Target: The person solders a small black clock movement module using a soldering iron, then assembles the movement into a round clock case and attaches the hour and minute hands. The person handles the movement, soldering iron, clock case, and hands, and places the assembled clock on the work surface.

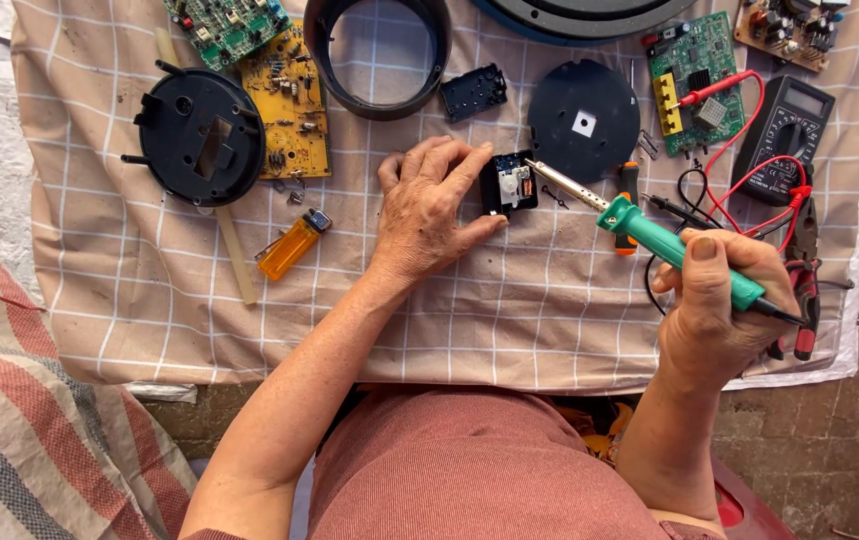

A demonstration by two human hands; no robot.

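Observation:
My left hand (428, 208) grips a small black square mechanism (509, 184) with a white gear and a copper coil showing inside, and presses it onto the checked cloth (150, 290). My right hand (718, 300) is closed around the teal handle of a soldering iron (650, 235). The iron's metal tip touches the right side of the mechanism.
On the cloth lie a black round plate (200, 135), a yellow circuit board (288, 100), a black ring (378, 55), a black disc (583, 120), green circuit boards (695, 80), a multimeter (788, 135) with red leads, an orange lighter (293, 244), red-handled pliers (803, 280) and a small black cover (474, 92).

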